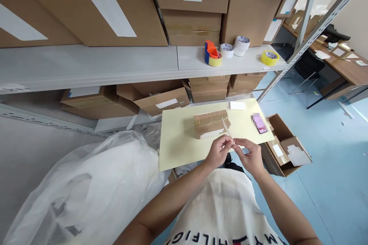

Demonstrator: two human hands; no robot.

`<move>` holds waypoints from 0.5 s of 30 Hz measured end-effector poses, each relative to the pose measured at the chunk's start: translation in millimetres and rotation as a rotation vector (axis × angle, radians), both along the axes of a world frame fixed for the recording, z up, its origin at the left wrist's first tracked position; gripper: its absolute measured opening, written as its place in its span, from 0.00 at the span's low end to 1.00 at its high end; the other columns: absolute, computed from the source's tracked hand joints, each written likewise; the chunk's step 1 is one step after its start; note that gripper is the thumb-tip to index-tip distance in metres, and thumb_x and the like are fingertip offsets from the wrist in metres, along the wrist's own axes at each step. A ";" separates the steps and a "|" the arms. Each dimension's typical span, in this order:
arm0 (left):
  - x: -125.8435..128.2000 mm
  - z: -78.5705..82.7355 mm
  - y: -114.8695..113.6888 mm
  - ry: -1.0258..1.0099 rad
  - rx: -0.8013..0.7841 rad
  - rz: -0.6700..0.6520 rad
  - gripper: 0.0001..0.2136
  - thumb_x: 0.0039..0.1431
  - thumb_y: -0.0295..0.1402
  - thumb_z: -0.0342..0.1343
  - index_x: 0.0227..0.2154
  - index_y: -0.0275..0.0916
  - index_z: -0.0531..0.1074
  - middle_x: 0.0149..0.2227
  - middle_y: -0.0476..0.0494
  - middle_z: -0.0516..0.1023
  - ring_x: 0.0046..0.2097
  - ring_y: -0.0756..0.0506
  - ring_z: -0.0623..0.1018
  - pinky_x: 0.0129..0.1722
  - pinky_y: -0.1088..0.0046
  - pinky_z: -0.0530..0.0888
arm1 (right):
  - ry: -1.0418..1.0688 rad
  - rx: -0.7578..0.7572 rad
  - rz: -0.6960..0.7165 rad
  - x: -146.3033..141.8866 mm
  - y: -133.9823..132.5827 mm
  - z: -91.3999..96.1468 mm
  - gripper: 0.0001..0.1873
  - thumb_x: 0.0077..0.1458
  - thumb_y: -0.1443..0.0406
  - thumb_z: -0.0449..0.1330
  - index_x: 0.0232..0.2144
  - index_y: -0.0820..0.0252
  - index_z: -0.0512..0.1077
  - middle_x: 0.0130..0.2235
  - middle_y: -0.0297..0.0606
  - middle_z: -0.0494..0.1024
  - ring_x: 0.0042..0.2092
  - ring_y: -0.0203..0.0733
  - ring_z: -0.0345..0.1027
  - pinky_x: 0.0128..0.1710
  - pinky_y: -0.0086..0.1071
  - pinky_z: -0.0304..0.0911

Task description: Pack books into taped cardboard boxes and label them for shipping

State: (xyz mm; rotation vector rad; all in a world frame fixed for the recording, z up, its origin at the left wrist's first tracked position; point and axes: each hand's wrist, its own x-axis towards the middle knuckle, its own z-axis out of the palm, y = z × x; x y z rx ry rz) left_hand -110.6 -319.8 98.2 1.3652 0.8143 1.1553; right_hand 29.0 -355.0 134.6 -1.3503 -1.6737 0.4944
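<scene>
My left hand [220, 150] and my right hand [249, 155] meet at the near edge of a pale yellow board [178, 153]. Both have thumb and fingers pinched together on the lower end of a thin whitish strip [227, 127]. From my fingertips the strip slants up in front of a small taped cardboard box [209, 121]; whether it is paper or tape I cannot tell. The box lies on the board just beyond my left hand, with a white label along its near side.
On the shelf [129, 61] are an orange and blue tape dispenser [212, 53], white tape rolls [242, 44] and a yellow tape roll [269, 57]. A phone [259, 123] lies on the board's right. An open carton [283, 149] stands right, a plastic bag [94, 176] left.
</scene>
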 end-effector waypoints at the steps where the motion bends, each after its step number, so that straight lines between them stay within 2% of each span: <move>1: -0.8 -0.8 -0.2 0.021 0.025 0.003 0.19 0.63 0.49 0.51 0.25 0.38 0.68 0.26 0.48 0.70 0.30 0.50 0.69 0.33 0.73 0.67 | 0.003 -0.005 0.003 -0.2 0.0 0.0 0.07 0.58 0.60 0.62 0.33 0.53 0.80 0.36 0.39 0.85 0.38 0.46 0.81 0.39 0.36 0.77; 10: -4.2 -5.9 3.2 0.124 0.180 0.032 0.15 0.66 0.41 0.49 0.27 0.39 0.67 0.27 0.48 0.70 0.30 0.50 0.69 0.33 0.74 0.67 | 0.035 -0.075 -0.007 -1.7 3.6 -0.6 0.09 0.58 0.61 0.60 0.31 0.53 0.80 0.35 0.39 0.84 0.37 0.46 0.80 0.39 0.36 0.76; 15: 1.4 -5.4 9.6 0.161 0.211 -0.028 0.13 0.68 0.39 0.46 0.28 0.40 0.65 0.29 0.48 0.69 0.32 0.49 0.70 0.34 0.73 0.68 | 0.061 -0.190 -0.074 4.6 5.1 -6.9 0.09 0.57 0.61 0.59 0.31 0.55 0.80 0.35 0.40 0.84 0.37 0.46 0.80 0.40 0.37 0.75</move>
